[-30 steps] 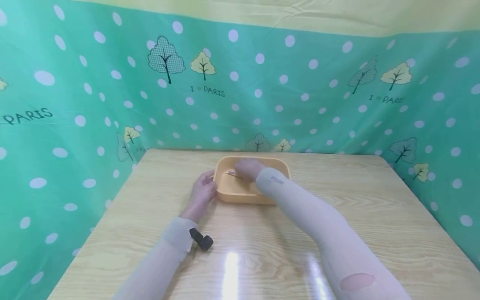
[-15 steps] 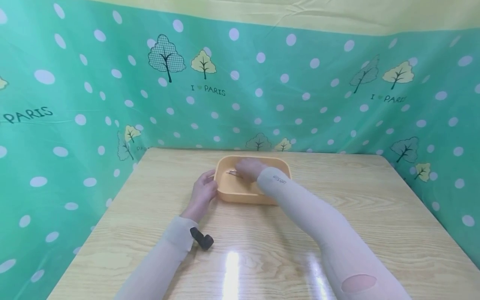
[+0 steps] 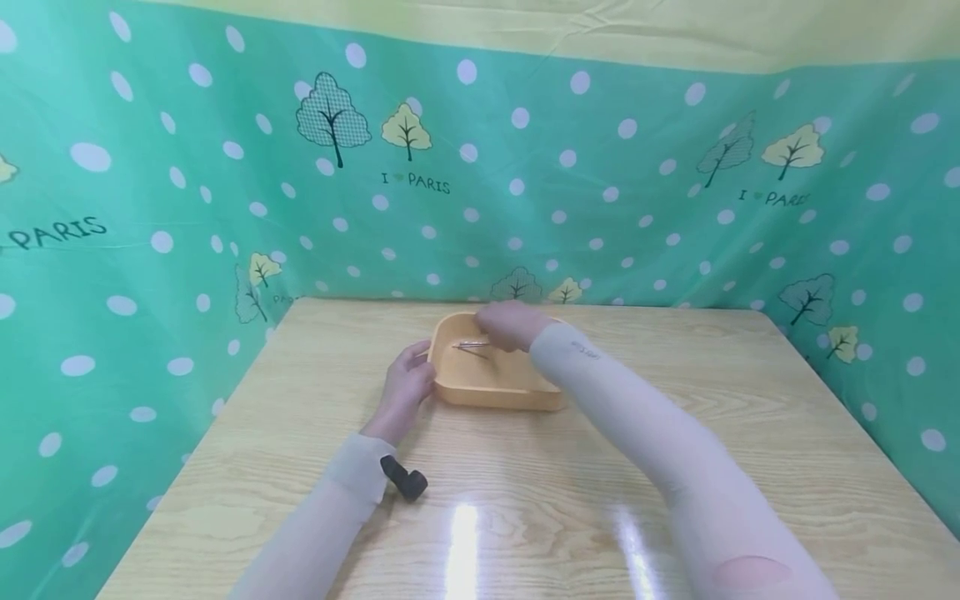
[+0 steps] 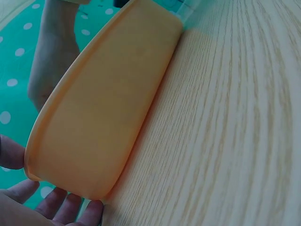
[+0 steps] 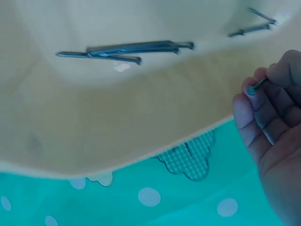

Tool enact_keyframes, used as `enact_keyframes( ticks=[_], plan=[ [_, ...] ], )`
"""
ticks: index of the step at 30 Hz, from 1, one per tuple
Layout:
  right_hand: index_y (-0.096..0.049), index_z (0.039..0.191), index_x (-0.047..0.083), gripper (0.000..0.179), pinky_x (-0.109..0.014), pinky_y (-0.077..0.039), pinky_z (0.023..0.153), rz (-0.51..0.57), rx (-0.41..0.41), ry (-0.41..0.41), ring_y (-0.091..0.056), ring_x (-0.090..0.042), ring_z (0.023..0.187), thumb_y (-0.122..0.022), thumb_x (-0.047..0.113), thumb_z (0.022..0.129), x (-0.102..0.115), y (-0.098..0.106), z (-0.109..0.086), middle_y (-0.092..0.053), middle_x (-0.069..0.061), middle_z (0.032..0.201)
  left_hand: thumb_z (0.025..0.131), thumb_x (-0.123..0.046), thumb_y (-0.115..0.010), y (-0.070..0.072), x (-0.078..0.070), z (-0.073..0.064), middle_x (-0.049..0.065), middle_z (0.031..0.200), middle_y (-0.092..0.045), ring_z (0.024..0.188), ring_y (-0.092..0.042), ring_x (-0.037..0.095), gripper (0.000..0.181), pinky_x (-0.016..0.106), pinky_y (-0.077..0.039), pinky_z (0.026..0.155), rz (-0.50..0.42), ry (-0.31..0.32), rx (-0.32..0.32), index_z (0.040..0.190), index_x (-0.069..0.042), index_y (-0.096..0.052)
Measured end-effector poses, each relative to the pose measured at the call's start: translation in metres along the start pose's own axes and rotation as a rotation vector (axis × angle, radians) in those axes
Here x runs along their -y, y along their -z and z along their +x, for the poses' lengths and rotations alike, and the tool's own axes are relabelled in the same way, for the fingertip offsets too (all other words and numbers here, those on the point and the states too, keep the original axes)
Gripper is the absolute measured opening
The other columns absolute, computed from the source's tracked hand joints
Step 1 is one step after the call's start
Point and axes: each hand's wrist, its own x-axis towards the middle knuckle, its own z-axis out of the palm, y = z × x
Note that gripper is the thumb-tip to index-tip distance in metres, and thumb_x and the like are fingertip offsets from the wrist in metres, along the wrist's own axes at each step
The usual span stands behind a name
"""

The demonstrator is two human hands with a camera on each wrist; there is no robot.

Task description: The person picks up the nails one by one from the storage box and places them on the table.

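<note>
An orange plastic basin (image 3: 495,398) sits on the wooden table. My left hand (image 3: 407,382) holds its left end; in the left wrist view the thumb lies at the rim and the fingertips (image 4: 68,207) against the outer wall. Over the basin's back side is my right hand (image 3: 513,323). Thumb and fingers of that hand pinch a small metal nail (image 5: 257,86), its head showing, as the right wrist view shows. Several dark nails (image 5: 131,49) lie together on the basin floor, and a smaller group (image 5: 254,29) lies closer to the right hand.
The wooden table (image 3: 712,400) spreads around the basin on all sides. A green dotted cloth (image 3: 517,217) hangs behind the table and along both sides. A black strap-like device (image 3: 403,479) is on the left wrist.
My right hand has risen from the basin floor and moved back and slightly right, leaving more of the nails in sight. The left hand and basin stay in place.
</note>
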Motion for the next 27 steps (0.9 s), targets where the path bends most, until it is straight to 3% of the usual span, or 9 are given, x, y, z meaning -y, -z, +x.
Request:
enact_keyframes(
  ticks=[1, 3, 9, 18, 27],
  plan=[
    [-0.064, 0.098, 0.015, 0.019, -0.027, -0.048, 0.066, -0.106, -0.032, 0.053, -0.055, -0.016, 0.074, -0.057, 0.002, 0.086, 0.0, 0.003, -0.002, -0.061, 0.002, 0.083, 0.083, -0.001, -0.048, 0.0, 0.0, 0.0, 0.018, 0.142, -0.042, 0.123, -0.05, 0.034, 0.059, 0.041, -0.045, 0.1, -0.002, 0.0, -0.001, 0.14, -0.012, -0.042],
    [-0.065, 0.096, 0.014, 0.018, -0.028, -0.049, 0.065, -0.143, -0.058, 0.073, -0.056, -0.017, 0.074, -0.059, 0.002, 0.085, 0.001, 0.01, -0.007, -0.061, 0.002, 0.082, 0.083, -0.001, -0.048, -0.001, 0.0, 0.0, 0.018, 0.141, -0.043, 0.123, -0.05, 0.033, 0.059, 0.041, -0.045, 0.1, -0.003, 0.001, -0.001, 0.14, -0.012, -0.042],
    [-0.064, 0.097, 0.014, 0.02, -0.029, -0.051, 0.07, -0.104, -0.074, 0.08, -0.058, -0.018, 0.08, -0.058, -0.002, 0.085, 0.002, 0.023, -0.021, -0.063, 0.001, 0.087, 0.087, -0.002, -0.048, -0.001, 0.0, -0.001, 0.018, 0.141, -0.044, 0.121, -0.051, 0.032, 0.056, 0.04, -0.045, 0.1, -0.002, 0.002, -0.008, 0.142, -0.011, -0.041],
    [-0.065, 0.102, 0.012, 0.028, -0.035, -0.053, 0.082, -0.046, -0.121, 0.028, -0.062, -0.023, 0.094, -0.055, -0.006, 0.083, -0.007, 0.024, -0.037, -0.067, -0.003, 0.103, 0.089, -0.005, -0.049, -0.001, 0.0, -0.001, 0.018, 0.14, -0.044, 0.121, -0.052, 0.031, 0.052, 0.04, -0.045, 0.1, 0.0, 0.003, -0.012, 0.14, -0.012, -0.043],
    [-0.065, 0.098, 0.013, 0.025, -0.034, -0.054, 0.074, -0.016, -0.184, 0.01, -0.061, -0.021, 0.087, -0.057, -0.003, 0.08, -0.018, 0.025, -0.057, -0.066, -0.003, 0.097, 0.089, -0.003, -0.047, -0.001, 0.001, -0.002, 0.018, 0.142, -0.043, 0.123, -0.05, 0.033, 0.054, 0.043, -0.044, 0.101, 0.004, 0.0, 0.002, 0.142, -0.012, -0.041]
  ],
)
